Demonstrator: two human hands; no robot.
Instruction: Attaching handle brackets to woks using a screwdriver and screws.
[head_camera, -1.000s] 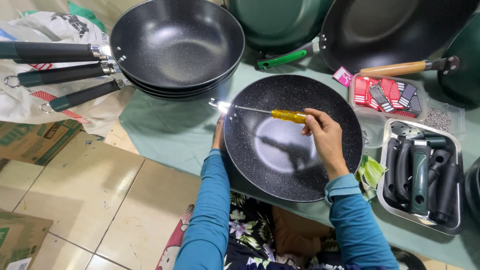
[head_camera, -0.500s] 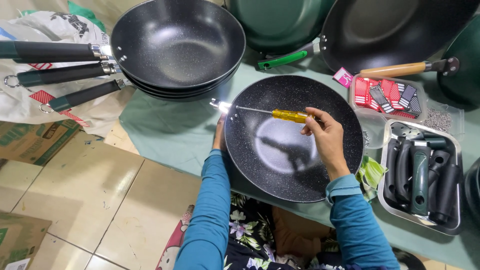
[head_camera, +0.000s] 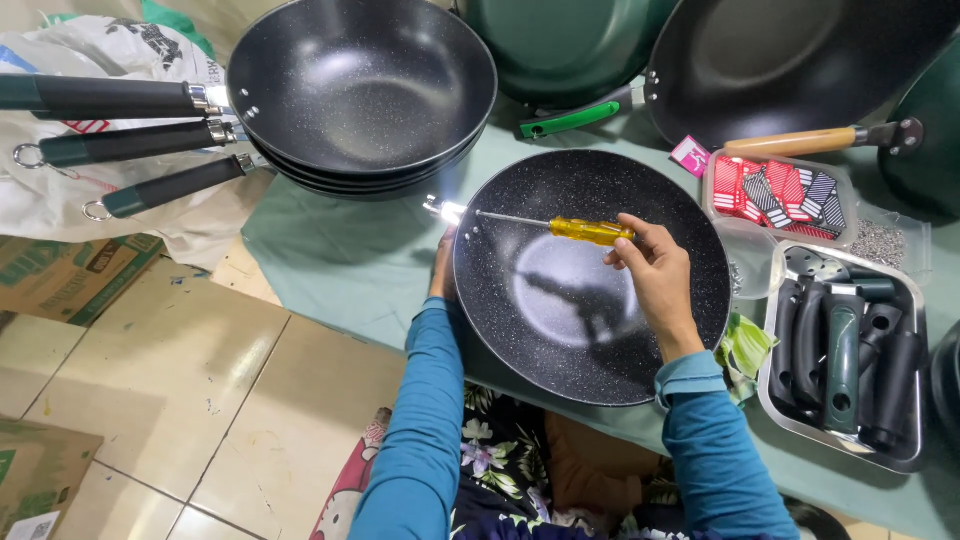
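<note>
A black speckled frying pan (head_camera: 590, 275) is lying on the green-covered desk (head_camera: 340, 260), directly in front of the person. A screwdriver with a yellow handle (head_camera: 590, 231) is held over the pan by the right hand (head_camera: 655, 275). The grip of this hand is pressed together on the handle, with the fingertips pinching its right end.

The long axis of the screwdriver runs almost level from right to left, with a slight rise toward the far left. Its thin metal shaft crosses the far part of the pan, and the tip is met at the left rim, where a small shiny metal bracket (head_camera: 443, 209) sticks out. So the working point lies to the left of the grip, along the line of the shaft.

The left hand (head_camera: 444, 268) is placed at the outside of the left rim, just below the bracket, and is the nearer hand to it. It is mostly hidden by the rim, so it cannot be told whether its fingers are spread or closed.

A stack of pans with handles (head_camera: 360, 85) is standing further to the far left, and a metal tray with dark handles (head_camera: 845, 350) is at the right.
</note>
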